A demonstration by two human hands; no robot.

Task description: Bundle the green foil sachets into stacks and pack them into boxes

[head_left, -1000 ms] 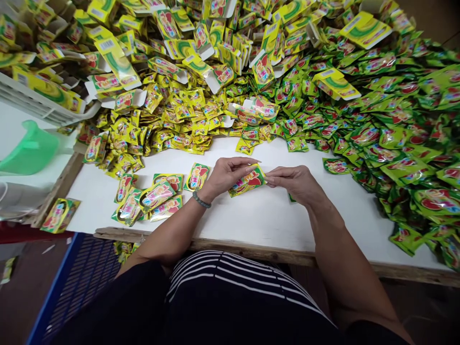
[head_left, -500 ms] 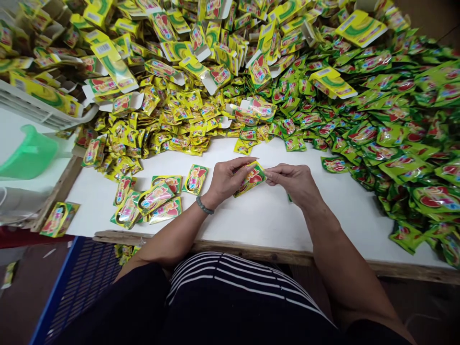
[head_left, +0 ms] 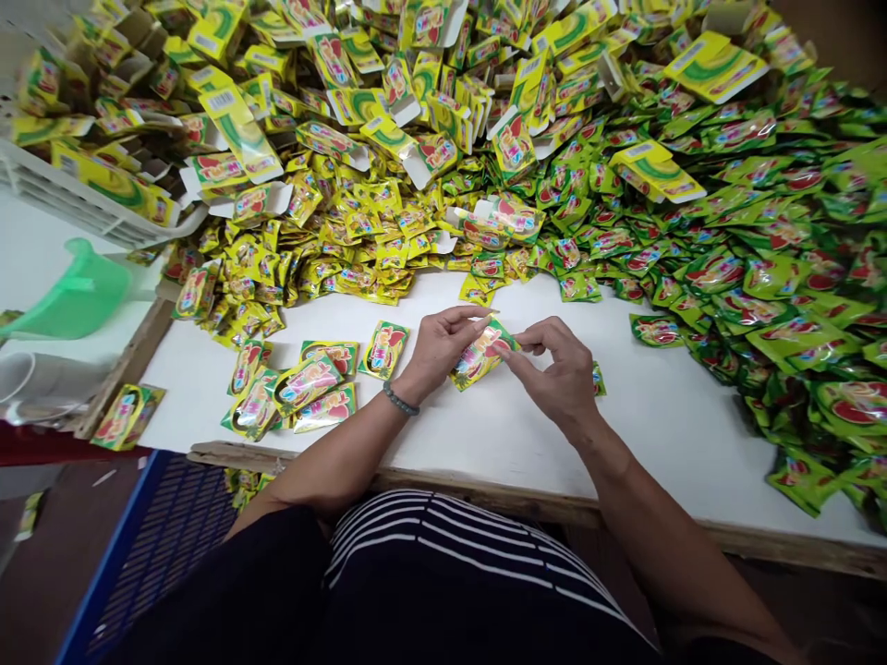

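Observation:
Both my hands are on one small yellow-green printed box point(head_left: 479, 356), held just above the white tabletop point(head_left: 478, 429). My left hand point(head_left: 447, 340) grips its left side, thumb along the upper edge. At the box's right end, the thumb and fingers of my right hand point(head_left: 554, 365) pinch the edge. Left of my hands lie several similar boxes point(head_left: 309, 383), some overlapping, with a single box point(head_left: 383, 349) nearest my left wrist. A small green packet point(head_left: 599, 379) shows partly behind my right hand.
Yellow packets point(head_left: 360, 231) and open boxes point(head_left: 236, 129) are heaped at the back, green packets point(head_left: 783, 314) at the right. A white basket point(head_left: 103, 203), a green scoop point(head_left: 79, 291) and a white cup point(head_left: 34, 379) stand left. A blue crate point(head_left: 159, 526) sits below the wooden edge point(head_left: 485, 499).
My right hand has shifted slightly left and down, its thumb now over the box's right end. The box is tilted more steeply. The whole view has moved a little.

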